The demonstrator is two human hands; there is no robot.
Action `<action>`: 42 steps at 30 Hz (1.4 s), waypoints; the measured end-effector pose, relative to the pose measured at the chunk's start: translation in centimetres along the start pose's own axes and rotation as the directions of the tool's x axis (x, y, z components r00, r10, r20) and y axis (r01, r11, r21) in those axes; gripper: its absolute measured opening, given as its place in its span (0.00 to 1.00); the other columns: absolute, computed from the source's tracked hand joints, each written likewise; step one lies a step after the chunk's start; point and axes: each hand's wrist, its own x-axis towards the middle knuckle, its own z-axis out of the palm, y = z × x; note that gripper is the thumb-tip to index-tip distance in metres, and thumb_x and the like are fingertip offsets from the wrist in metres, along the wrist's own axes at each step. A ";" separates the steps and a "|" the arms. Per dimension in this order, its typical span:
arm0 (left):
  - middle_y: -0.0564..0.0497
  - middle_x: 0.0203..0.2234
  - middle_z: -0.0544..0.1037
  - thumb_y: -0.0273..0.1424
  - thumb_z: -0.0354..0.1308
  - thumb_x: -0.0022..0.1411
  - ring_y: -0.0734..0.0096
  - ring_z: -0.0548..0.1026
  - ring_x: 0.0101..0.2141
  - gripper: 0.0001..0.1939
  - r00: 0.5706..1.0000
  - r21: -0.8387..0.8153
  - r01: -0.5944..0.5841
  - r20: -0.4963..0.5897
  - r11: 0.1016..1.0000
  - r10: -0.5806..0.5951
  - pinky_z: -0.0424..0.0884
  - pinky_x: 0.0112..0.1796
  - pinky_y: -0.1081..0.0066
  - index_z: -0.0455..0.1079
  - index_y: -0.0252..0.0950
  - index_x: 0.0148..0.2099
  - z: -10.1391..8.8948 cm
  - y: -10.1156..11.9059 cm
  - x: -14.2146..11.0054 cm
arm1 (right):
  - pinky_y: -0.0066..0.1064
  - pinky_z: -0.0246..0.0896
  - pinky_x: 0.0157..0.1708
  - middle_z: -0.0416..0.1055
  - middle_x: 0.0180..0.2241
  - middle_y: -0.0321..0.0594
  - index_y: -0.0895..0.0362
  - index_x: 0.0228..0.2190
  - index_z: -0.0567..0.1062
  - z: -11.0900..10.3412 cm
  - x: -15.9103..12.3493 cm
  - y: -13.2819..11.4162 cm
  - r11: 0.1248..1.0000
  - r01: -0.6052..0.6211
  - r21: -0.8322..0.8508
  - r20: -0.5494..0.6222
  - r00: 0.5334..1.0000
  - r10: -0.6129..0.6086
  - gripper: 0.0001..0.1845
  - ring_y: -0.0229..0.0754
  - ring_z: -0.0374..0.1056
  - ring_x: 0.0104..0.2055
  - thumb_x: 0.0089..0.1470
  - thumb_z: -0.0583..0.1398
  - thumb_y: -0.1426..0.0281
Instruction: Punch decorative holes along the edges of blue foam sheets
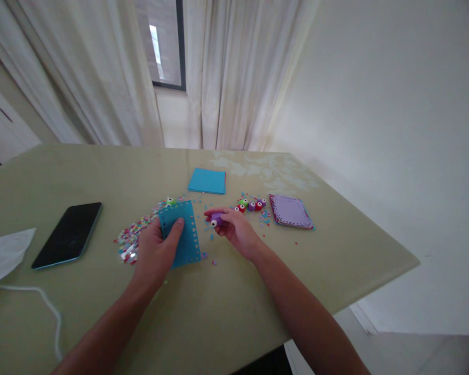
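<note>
My left hand (156, 249) holds a blue paper card (182, 234) with punched holes along its right edge, thumb on top of the sheet, just above the table. My right hand (234, 229) is closed around a small purple hole punch (216, 219), held just right of the card's edge. Several more small punches (252, 204) in red, green and purple lie in a cluster behind my right hand.
A stack of blue paper (207, 180) lies farther back, a stack of lilac cards (291, 211) to the right. Confetti scraps (135, 235) spread left of the card. A black phone (68, 234), white tissue (3, 252) and white cable (47, 304) lie on the left of the olive table (336, 255).
</note>
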 end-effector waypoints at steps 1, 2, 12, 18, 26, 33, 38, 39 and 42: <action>0.51 0.28 0.82 0.50 0.70 0.54 0.66 0.75 0.25 0.20 1.000 0.014 -0.010 0.024 1.000 0.010 0.74 0.26 0.70 0.79 0.37 0.38 0.0 -0.1 -0.1 | 0.29 0.57 0.30 0.79 0.38 0.43 0.56 0.41 0.84 0.1 0.0 -0.1 0.997 -0.025 0.074 -0.007 1.000 0.025 0.17 0.37 0.65 0.31 0.53 0.65 0.60; 0.51 0.28 0.82 0.50 0.69 0.56 0.66 0.75 0.25 0.21 0.998 0.035 -0.027 0.054 0.999 0.025 0.74 0.26 0.70 0.79 0.37 0.39 0.0 -0.1 -0.1 | 0.29 0.57 0.30 0.78 0.37 0.42 0.56 0.41 0.85 0.2 0.0 -0.1 0.993 -0.040 0.114 -0.015 0.999 0.042 0.17 0.37 0.64 0.31 0.52 0.67 0.59; 0.54 0.24 0.78 0.48 0.65 0.60 0.69 0.72 0.21 0.17 0.984 0.129 -0.102 0.159 0.986 0.081 0.70 0.21 0.73 0.78 0.38 0.36 0.4 -0.1 -0.7 | 0.28 0.60 0.32 0.80 0.37 0.38 0.54 0.41 0.83 1.0 -0.5 -0.1 0.988 -0.049 0.148 -0.048 0.997 0.057 0.23 0.35 0.68 0.31 0.44 0.77 0.59; 0.55 0.22 0.76 0.46 0.65 0.60 0.70 0.70 0.20 0.16 0.978 0.149 -0.156 0.164 0.976 0.131 0.68 0.21 0.73 0.79 0.38 0.35 0.6 0.1 -0.9 | 0.29 0.59 0.32 0.79 0.34 0.36 0.54 0.39 0.83 1.1 -0.3 0.2 0.995 -0.018 0.098 -0.047 0.999 0.023 0.21 0.35 0.67 0.31 0.45 0.76 0.58; 0.54 0.22 0.76 0.48 0.65 0.60 0.68 0.71 0.22 0.17 0.974 0.165 -0.154 0.190 0.974 0.122 0.68 0.22 0.73 0.78 0.38 0.35 0.6 0.2 -1.1 | 0.29 0.56 0.31 0.78 0.33 0.35 0.53 0.39 0.84 1.0 -0.5 0.2 0.999 0.015 0.045 -0.068 0.998 -0.012 0.20 0.36 0.66 0.31 0.45 0.76 0.59; 0.52 0.27 0.79 0.48 0.65 0.61 0.67 0.73 0.24 0.18 0.945 0.093 -0.104 0.319 0.990 0.069 0.71 0.24 0.71 0.79 0.38 0.40 0.7 -0.8 -0.9 | 0.29 0.53 0.31 0.81 0.33 0.36 0.54 0.37 0.83 1.0 -0.2 0.7 0.997 -0.006 0.076 -0.140 0.990 0.017 0.22 0.37 0.70 0.32 0.40 0.78 0.59; 0.50 0.32 0.82 0.46 0.64 0.63 0.64 0.78 0.28 0.21 0.928 0.044 -0.106 0.363 0.993 0.083 0.76 0.28 0.68 0.76 0.37 0.50 1.0 -1.1 -0.8 | 0.28 0.52 0.29 0.80 0.32 0.35 0.54 0.36 0.83 1.2 -0.3 0.9 0.987 -0.052 0.152 -0.163 0.984 0.077 0.25 0.35 0.67 0.30 0.36 0.80 0.58; 0.50 0.34 0.83 0.46 0.64 0.64 0.63 0.79 0.29 0.22 0.927 0.037 -0.115 0.364 0.993 0.094 0.77 0.29 0.67 0.75 0.37 0.52 1.0 -1.1 -0.7 | 0.28 0.53 0.29 0.80 0.31 0.35 0.55 0.36 0.83 1.3 -0.3 0.9 0.985 -0.060 0.163 -0.164 0.983 0.087 0.25 0.35 0.67 0.29 0.36 0.80 0.58; 0.49 0.37 0.83 0.46 0.63 0.65 0.62 0.80 0.31 0.23 0.923 0.059 -0.147 0.367 0.987 0.116 0.78 0.31 0.66 0.74 0.36 0.54 1.0 -1.2 -0.7 | 0.29 0.54 0.30 0.80 0.31 0.36 0.55 0.36 0.84 1.4 -0.3 0.9 0.980 -0.073 0.187 -0.159 0.982 0.104 0.25 0.35 0.67 0.29 0.36 0.80 0.58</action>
